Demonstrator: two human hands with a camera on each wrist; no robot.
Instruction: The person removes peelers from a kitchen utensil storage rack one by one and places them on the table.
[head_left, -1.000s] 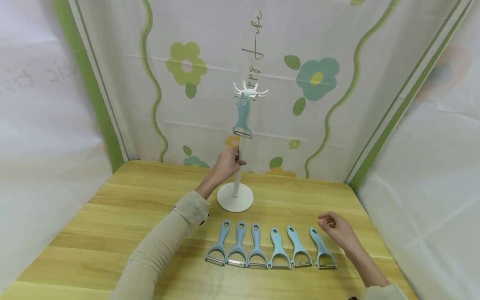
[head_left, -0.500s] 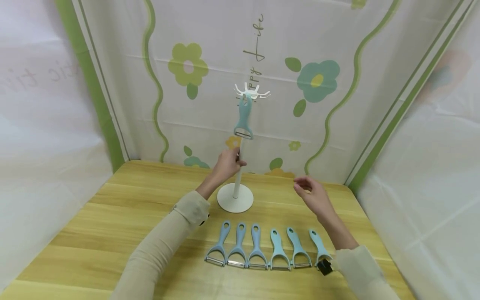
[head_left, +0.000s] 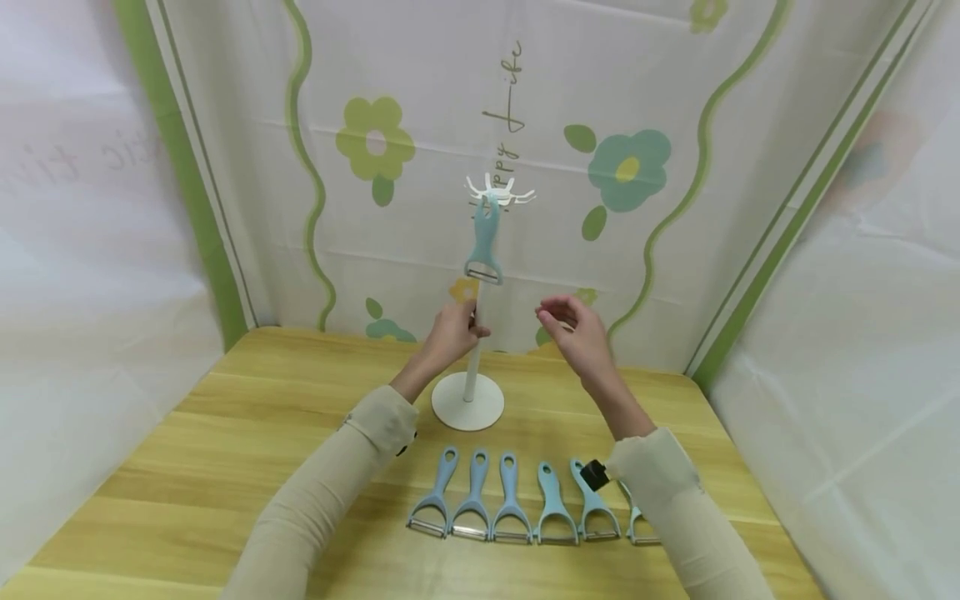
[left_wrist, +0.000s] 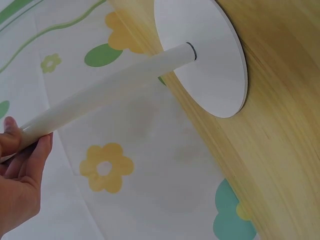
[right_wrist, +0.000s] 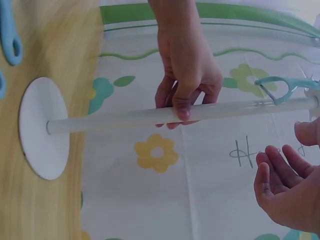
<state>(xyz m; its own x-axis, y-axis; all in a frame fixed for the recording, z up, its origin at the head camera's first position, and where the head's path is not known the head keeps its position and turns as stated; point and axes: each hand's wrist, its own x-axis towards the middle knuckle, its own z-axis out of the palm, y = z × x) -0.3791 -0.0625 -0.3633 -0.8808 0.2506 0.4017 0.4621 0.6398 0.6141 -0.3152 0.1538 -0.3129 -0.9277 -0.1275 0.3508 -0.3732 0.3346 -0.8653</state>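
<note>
My left hand (head_left: pixel 452 333) grips the white pole (left_wrist: pixel 107 92) of an upright hook stand, thumb and fingers around it. The stand's round base (head_left: pixel 468 408) rests on the table. From a hook at the top (head_left: pixel 501 193) hangs a light-blue Y-shaped peeler (head_left: pixel 485 235), blade end down. To the right of the pole, raised off the table, is my right hand (head_left: pixel 583 340), fingers loosely bent and holding nothing. In the right wrist view, both the left hand (right_wrist: pixel 186 75) on the pole and the right hand (right_wrist: pixel 292 195) with spread fingers appear.
Several peelers lie in a row in front of the base, handles away from me: greyish-blue ones (head_left: pixel 472 508) on the left, turquoise ones (head_left: pixel 552 500) on the right. My right sleeve (head_left: pixel 660 483) partly covers the rightmost. A flower-printed curtain (head_left: pixel 420 217) stands behind.
My right hand has risen from beside the rightmost peeler, moving left and forward toward the stand. The left hand keeps its grip on the pole, and the hanging peeler stays put.
</note>
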